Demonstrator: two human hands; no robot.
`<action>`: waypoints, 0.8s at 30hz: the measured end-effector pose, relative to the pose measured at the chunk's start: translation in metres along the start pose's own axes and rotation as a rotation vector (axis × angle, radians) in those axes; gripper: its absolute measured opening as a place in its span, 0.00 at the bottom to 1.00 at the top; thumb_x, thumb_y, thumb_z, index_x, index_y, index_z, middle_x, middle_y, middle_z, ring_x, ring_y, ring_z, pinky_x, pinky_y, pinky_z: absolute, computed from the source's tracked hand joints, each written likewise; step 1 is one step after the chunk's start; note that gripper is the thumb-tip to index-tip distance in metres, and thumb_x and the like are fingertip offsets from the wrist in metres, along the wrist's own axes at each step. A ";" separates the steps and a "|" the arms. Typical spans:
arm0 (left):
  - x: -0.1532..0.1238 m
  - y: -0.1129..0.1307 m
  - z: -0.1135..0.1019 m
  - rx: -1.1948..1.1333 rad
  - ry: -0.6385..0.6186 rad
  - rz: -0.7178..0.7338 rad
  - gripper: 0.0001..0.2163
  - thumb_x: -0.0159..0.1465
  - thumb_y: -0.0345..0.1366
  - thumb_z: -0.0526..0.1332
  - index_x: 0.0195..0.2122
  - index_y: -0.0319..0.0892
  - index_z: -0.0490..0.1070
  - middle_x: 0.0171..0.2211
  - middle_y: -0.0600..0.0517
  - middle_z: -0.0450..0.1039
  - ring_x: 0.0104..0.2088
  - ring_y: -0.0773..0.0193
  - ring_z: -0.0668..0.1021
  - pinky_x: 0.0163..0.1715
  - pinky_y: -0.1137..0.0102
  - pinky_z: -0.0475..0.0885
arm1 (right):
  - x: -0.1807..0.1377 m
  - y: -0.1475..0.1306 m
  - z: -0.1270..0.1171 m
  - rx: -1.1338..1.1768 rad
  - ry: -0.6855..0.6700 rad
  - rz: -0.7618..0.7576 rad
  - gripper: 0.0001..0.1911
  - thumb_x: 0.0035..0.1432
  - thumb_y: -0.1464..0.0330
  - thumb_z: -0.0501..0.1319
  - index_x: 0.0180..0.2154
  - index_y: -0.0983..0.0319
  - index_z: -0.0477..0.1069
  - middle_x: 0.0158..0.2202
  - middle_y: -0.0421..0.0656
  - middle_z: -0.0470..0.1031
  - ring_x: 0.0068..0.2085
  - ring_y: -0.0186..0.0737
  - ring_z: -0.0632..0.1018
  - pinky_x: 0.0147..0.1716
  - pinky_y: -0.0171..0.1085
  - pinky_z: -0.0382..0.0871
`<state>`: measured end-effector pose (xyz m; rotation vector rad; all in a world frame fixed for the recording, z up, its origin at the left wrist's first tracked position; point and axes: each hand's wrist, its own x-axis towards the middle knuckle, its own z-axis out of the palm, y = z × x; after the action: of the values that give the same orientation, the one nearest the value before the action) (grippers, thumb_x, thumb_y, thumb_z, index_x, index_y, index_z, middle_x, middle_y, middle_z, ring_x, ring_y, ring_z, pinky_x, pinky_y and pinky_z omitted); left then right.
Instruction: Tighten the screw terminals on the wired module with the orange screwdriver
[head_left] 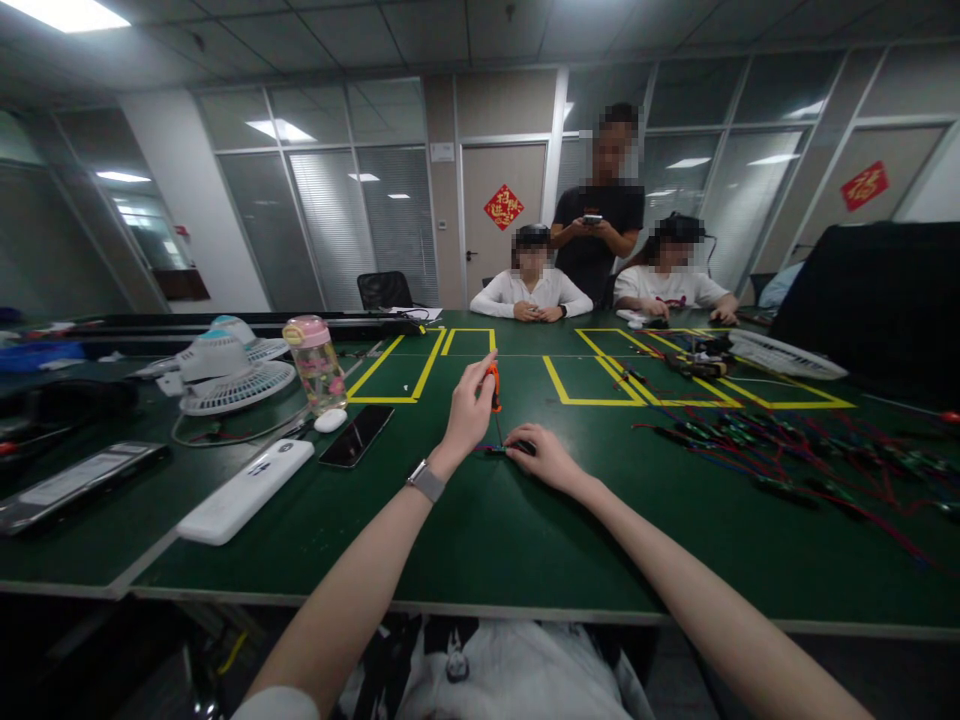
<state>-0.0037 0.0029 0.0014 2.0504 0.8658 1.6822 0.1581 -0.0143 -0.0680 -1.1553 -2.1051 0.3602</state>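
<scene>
My left hand (469,408) is closed around an orange-handled screwdriver (493,384), held upright with its tip pointing down at the green table (480,520). My right hand (541,455) lies low on the table just to the right, fingers curled and pressing on a small dark part (501,450) with thin wires under the screwdriver tip. A grey watch (426,481) sits on my left wrist.
At left lie a white power bank (244,490), a black phone (356,436), a white mouse (330,420), a pink-lidded bottle (316,362) and white fans (229,372). Red and blue wired parts (780,450) spread at right. Three people are at the far side.
</scene>
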 end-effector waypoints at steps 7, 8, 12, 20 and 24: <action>0.000 0.002 -0.002 0.145 0.098 0.029 0.15 0.62 0.38 0.59 0.50 0.47 0.71 0.39 0.50 0.67 0.39 0.65 0.72 0.42 0.70 0.69 | 0.000 -0.001 -0.001 -0.005 -0.003 0.011 0.07 0.55 0.71 0.61 0.36 0.61 0.76 0.39 0.46 0.75 0.43 0.42 0.74 0.46 0.41 0.65; 0.001 0.002 -0.002 0.135 0.091 0.027 0.14 0.64 0.38 0.57 0.51 0.47 0.70 0.41 0.50 0.67 0.41 0.65 0.72 0.43 0.70 0.69 | 0.000 0.000 -0.001 -0.005 -0.004 0.010 0.07 0.55 0.71 0.61 0.36 0.61 0.76 0.39 0.46 0.75 0.43 0.42 0.74 0.46 0.41 0.65; 0.001 0.000 -0.001 0.036 0.049 0.026 0.16 0.68 0.33 0.49 0.55 0.46 0.65 0.45 0.49 0.69 0.45 0.66 0.73 0.47 0.69 0.68 | 0.000 0.000 -0.001 -0.003 -0.011 0.003 0.07 0.55 0.70 0.60 0.36 0.60 0.76 0.39 0.45 0.75 0.43 0.42 0.74 0.46 0.41 0.65; 0.000 0.003 -0.003 0.200 0.137 0.053 0.13 0.64 0.37 0.57 0.48 0.46 0.72 0.41 0.49 0.66 0.44 0.64 0.71 0.49 0.67 0.67 | 0.000 -0.001 -0.001 -0.014 -0.011 0.009 0.06 0.55 0.71 0.61 0.36 0.61 0.76 0.39 0.46 0.76 0.43 0.42 0.74 0.46 0.41 0.65; 0.002 0.003 -0.003 0.105 0.048 0.070 0.16 0.68 0.32 0.49 0.54 0.45 0.67 0.46 0.49 0.68 0.48 0.64 0.71 0.51 0.67 0.65 | 0.000 0.000 0.000 -0.009 -0.011 0.001 0.07 0.55 0.71 0.61 0.36 0.61 0.76 0.40 0.46 0.75 0.43 0.42 0.74 0.46 0.40 0.65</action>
<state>-0.0052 0.0011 0.0054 2.1401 0.9268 1.7647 0.1587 -0.0144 -0.0680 -1.1624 -2.1175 0.3585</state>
